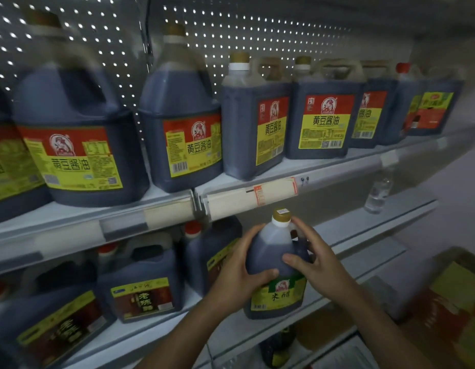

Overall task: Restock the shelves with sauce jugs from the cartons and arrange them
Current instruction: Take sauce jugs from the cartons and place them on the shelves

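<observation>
A dark sauce jug (pixel 268 251) with a gold cap and a green and yellow label stands upright at the front edge of the middle shelf (pixel 337 286). My left hand (pixel 239 275) grips its left side, thumb across the front. On its right shoulder my right hand (pixel 310 254) holds it with curled fingers near the handle. Several dark jugs with red and yellow labels (pixel 84 134) line the upper shelf (pixel 324 166). More jugs with brown labels (pixel 140 286) stand on the middle shelf to the left.
A clear plastic bottle (pixel 378 190) stands at the back right of the middle shelf. A carton with red and yellow print (pixel 449 310) sits low at the right. Another dark jug (pixel 279 344) shows on the shelf below. Bare shelf lies right of the held jug.
</observation>
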`<state>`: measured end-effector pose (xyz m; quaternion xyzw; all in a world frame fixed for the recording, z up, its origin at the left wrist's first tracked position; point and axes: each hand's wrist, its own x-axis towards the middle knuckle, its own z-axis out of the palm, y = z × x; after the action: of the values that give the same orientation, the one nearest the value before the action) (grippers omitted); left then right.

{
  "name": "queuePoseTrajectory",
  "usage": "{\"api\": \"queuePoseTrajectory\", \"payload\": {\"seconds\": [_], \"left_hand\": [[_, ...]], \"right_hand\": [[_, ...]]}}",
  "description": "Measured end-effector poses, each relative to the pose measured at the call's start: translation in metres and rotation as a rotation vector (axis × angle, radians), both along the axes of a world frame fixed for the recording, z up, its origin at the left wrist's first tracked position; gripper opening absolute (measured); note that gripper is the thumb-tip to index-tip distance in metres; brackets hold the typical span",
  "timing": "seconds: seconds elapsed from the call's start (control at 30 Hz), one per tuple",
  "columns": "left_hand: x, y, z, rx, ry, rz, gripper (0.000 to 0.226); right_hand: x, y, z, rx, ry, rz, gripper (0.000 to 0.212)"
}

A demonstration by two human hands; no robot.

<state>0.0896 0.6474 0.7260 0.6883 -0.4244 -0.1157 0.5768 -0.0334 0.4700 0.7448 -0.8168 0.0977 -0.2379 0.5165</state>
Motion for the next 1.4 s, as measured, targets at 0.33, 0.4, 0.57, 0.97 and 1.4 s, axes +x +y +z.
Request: {"api": "queuePoseTrajectory", "payload": {"seconds": [0.33, 0.4, 0.57, 0.97, 1.4], "left_hand": [[0.044, -0.081, -0.008, 0.053, 0.066, 0.096, 0.075], [0.052, -0.090, -0.012, 0.065, 0.025, 0.143, 0.077], [0.065, -0.103, -0.021, 0.144, -0.205, 0.319, 0.082], [0.060, -0.097, -0.037, 0.222, -0.304, 0.387, 0.083], [0.071, -0.102, -0.037, 0.265, -0.319, 0.433, 0.083]], "right_hand": [[0.059, -0.084, -0.012, -0.098, -0.022, 0.045, 0.072], [0.072, -0.091, -0.016, -0.118, -0.062, 0.049, 0.070], [0.099, -0.099, -0.037, -0.118, -0.088, 0.035, 0.077], [0.103, -0.116, -0.071, -0.072, -0.037, 0.199, 0.073], [0.107, -0.113, -0.075, -0.067, -0.065, 0.168, 0.077]]}}
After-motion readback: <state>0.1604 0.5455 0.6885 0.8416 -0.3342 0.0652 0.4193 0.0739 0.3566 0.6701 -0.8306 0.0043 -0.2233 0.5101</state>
